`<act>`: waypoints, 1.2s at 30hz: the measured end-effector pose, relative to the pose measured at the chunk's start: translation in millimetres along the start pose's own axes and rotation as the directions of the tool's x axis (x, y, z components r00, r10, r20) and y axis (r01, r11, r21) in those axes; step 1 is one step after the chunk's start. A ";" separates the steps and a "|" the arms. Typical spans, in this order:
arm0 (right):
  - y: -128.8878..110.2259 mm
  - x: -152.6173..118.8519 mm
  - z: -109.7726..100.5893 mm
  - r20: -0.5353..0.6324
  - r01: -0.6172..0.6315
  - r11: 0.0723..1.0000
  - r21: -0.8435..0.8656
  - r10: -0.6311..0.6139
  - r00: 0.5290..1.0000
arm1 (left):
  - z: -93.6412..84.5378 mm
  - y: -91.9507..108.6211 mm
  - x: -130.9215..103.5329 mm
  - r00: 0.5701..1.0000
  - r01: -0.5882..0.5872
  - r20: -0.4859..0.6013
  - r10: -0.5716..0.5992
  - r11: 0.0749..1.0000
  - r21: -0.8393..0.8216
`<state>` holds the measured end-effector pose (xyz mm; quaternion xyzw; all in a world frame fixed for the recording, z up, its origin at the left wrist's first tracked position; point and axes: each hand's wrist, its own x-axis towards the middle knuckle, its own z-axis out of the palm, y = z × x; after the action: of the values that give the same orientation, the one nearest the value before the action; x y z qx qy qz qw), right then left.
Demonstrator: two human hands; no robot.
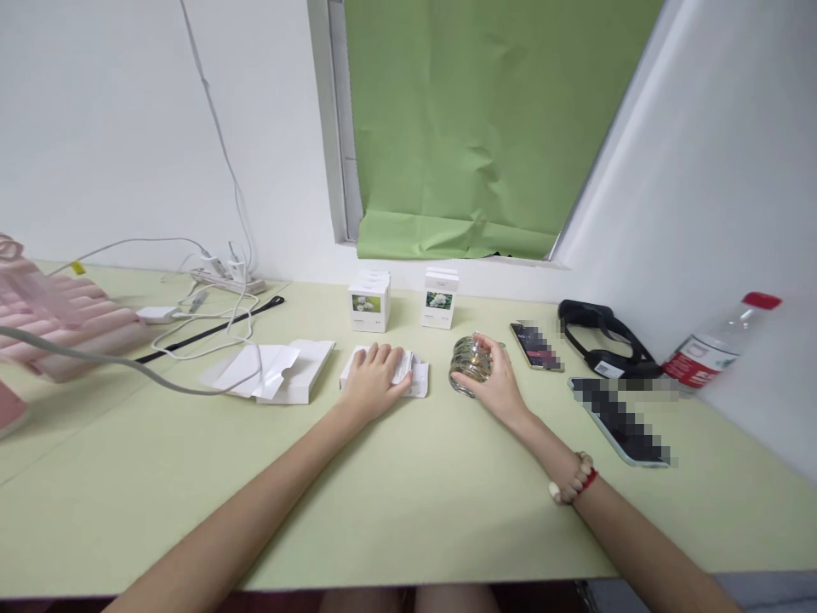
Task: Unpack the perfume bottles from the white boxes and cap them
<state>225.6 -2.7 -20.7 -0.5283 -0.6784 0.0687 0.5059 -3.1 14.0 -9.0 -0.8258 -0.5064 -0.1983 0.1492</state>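
My left hand point(375, 379) lies over a small white box point(345, 373) on the table, its fingers bent across the top and its thumb at the right side. An open end flap point(421, 379) sticks out to the right of that hand. My right hand point(501, 385) is closed around a ribbed, see-through glass jar point(467, 362), thumb at the near side and fingers at the far side. Something golden shows inside the glass; I cannot make out what. Behind the hands stand white boxes with flower pictures, a left group point(368, 308) and a right one point(439, 302).
An opened flat white carton point(299, 375) lies left, near a power strip point(230, 283), tangled cables and a pink ribbed object point(77, 315). To the right are two phones point(536, 345) point(622, 426), a black headset point(600, 336) and a red-capped bottle point(715, 349) against the wall.
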 end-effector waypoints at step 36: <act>26.1 12.3 -19.6 0.218 0.054 0.996 -0.074 -0.037 0.975 | -1.0 1.5 -0.2 1.000 0.008 0.026 -0.008 1.000 0.006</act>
<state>258.3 9.7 -20.2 -0.5217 -0.7434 0.0871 0.4093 -2.1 12.7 -8.3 -0.8258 -0.5123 -0.1866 0.1443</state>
